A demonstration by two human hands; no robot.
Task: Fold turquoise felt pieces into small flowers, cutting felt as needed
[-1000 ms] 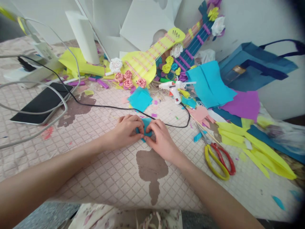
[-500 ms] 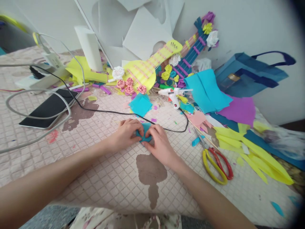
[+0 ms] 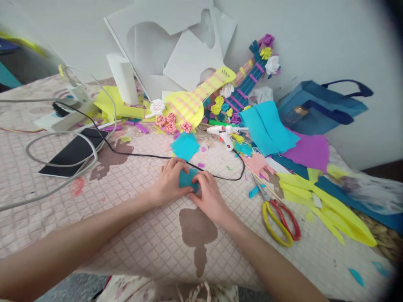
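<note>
A small teal felt piece [image 3: 187,179] lies on the quilted pink cloth [image 3: 132,235] between both of my hands. My left hand [image 3: 170,180] has its fingers curled round the piece's left side. My right hand [image 3: 208,195] pinches its right side with thumb and fingers. Most of the piece is hidden under my fingers. A black cable [image 3: 141,155] runs just behind my hands.
Yellow-and-red scissors [image 3: 278,216] lie to the right. A white glue gun [image 3: 225,133], a teal felt square [image 3: 185,146], paper guitars [image 3: 195,100], felt sheets [image 3: 267,128] and yellow strips [image 3: 333,205] crowd the back and right. A phone [image 3: 74,152] and power strip [image 3: 63,119] lie at the left.
My hands have stayed on the teal piece and closed tighter over it. The camera tilted up, so everything sits a little lower in view.
</note>
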